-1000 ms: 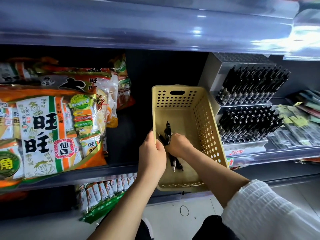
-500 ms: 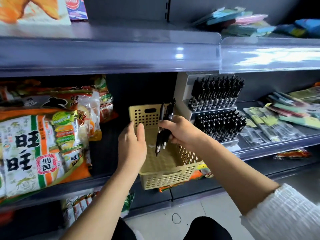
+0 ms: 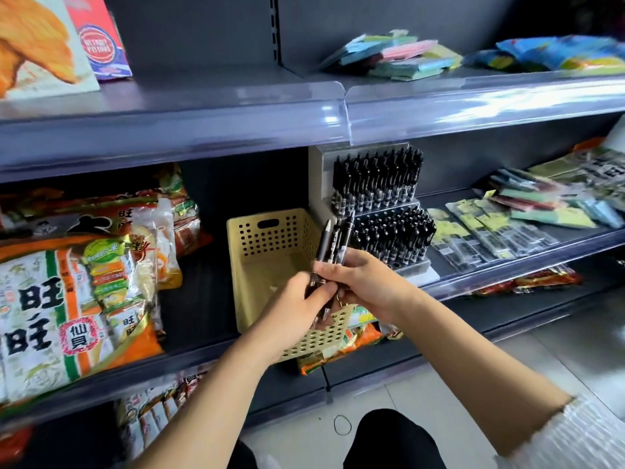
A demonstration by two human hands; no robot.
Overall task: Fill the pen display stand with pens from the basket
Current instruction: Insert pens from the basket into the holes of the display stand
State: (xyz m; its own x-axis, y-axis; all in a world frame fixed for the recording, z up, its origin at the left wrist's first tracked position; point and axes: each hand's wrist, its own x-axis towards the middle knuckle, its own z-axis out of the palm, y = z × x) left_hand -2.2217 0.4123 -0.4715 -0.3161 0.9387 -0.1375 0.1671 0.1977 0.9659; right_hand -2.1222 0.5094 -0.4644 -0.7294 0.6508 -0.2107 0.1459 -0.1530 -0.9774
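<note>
**Both hands on a bundle of pens above the basket**

The right hand point(image 3: 363, 282) holds a small bundle of black retractable plastic pens point(image 3: 333, 247), its fingers curled tight around the lower barrels so the clip ends stand up above the knuckles. The left hand point(image 3: 297, 308) meets it from the other side, thumb and fingertips pinched on the lower part of the same bundle, where the tips point down past the fingers. Directly behind and beneath the fingers sits the beige perforated plastic basket point(image 3: 270, 238) on the dark shelf; its floor looks bare as far as the hands leave it visible. Just beyond the right hand's fingers, up and to their right, stands the grey tiered pen display stand point(image 3: 411, 267), both tiers packed with upright black pens. Left of the left hand's fingers, well apart, lie orange-and-white snack bags point(image 3: 77, 299). A white knit sleeve point(image 3: 575, 438) covers the right forearm.
</note>
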